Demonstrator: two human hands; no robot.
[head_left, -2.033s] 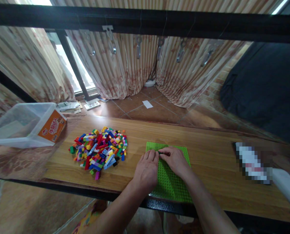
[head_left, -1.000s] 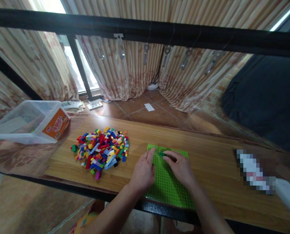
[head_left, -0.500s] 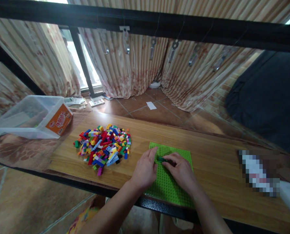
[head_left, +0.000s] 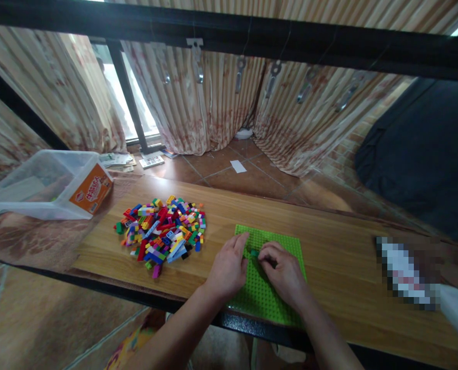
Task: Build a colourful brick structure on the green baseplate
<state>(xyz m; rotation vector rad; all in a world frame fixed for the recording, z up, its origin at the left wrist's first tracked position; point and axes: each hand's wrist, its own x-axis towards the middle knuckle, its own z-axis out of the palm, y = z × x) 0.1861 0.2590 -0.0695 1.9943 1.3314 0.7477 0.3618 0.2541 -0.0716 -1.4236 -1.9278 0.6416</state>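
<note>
A bright green studded baseplate [head_left: 279, 308] lies on the wooden tabletop in front of me. My left hand [head_left: 229, 264] rests along its left edge, fingers stretched out and close together, with the thumb on the plate side. My right hand [head_left: 283, 267] is over the upper part of the plate, thumb and fingertips pinched on a small dark green brick [head_left: 254, 253]. Its near end pokes out toward my left hand; the fingers cover the rest. Whether the brick touches the studs I cannot tell. To the left lies a heap of mixed coloured bricks [head_left: 163, 231].
A clear plastic bin [head_left: 36, 208] with an orange label stands at the far left on a brown cloth [head_left: 24, 241]. A blurred-out object [head_left: 404, 272] lies at the right of the table. A black bar [head_left: 229, 38] with hanging metal tags crosses above.
The green brick has turned within my right hand's pinch and shows less of its length. My right fingers have curled in more. My left hand has stayed in place.
</note>
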